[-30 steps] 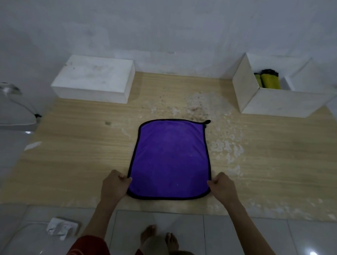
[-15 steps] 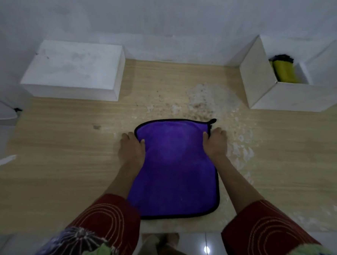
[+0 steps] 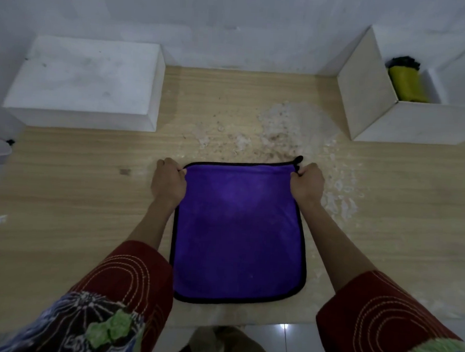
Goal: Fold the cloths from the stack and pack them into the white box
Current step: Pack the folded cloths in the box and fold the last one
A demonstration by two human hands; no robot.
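Fingers (image 3: 172, 164) of the left hand (image 3: 168, 181) and right hand (image 3: 307, 184) pinch the far corners of the purple rectangular black-edged cloth (image 3: 239, 230), which lies flat on the pale wood-grain tabletop (image 3: 74, 207), nearer than the fingers. Beyond the right fingers are a whitish scuffed patch (image 3: 283, 130), then the open white box (image 3: 366, 102) by the white wall (image 3: 235, 18).

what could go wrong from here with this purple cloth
White flakes litter the table by the far edge of the purple cloth; dragging it there may pick them up.
The left hand and right hand pinch only the far corners, so the free near edge may slip and skew the fold.
The white box already holds a yellow roll; a bulky fold may fit badly.
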